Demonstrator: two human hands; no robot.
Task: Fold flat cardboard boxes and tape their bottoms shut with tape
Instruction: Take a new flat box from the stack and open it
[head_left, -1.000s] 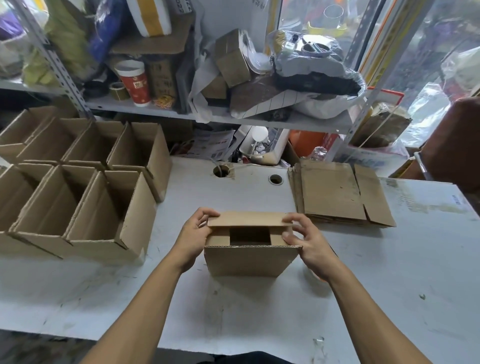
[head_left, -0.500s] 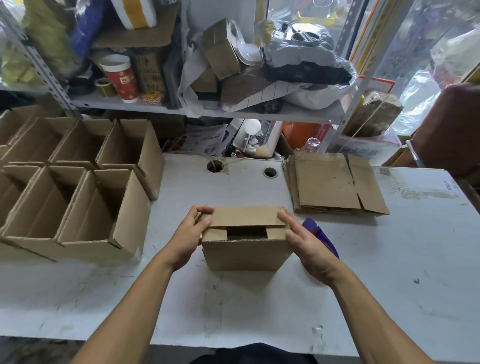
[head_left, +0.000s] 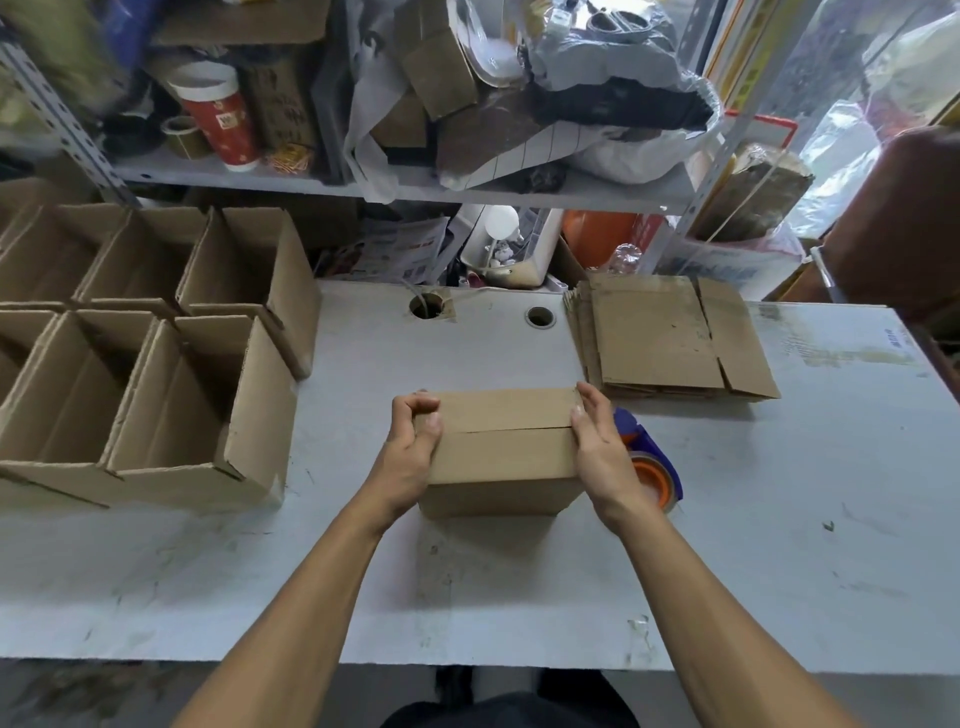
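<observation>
A small brown cardboard box stands on the white table, bottom up, with its two long flaps folded shut and meeting along a seam. My left hand grips the box's left end, fingers curled over the top edge. My right hand presses against the right end with nearly straight fingers. A blue and orange tape dispenser lies on the table just right of the box, partly hidden behind my right hand. A stack of flat cardboard boxes lies at the back right.
Several folded open boxes stand in rows on the table's left side. A cluttered shelf runs along the back edge. Two round holes pierce the table behind the box.
The two long flaps have closed over the gap in the box's bottom. My hands slid to the box's ends, and the tape dispenser came into sight.
</observation>
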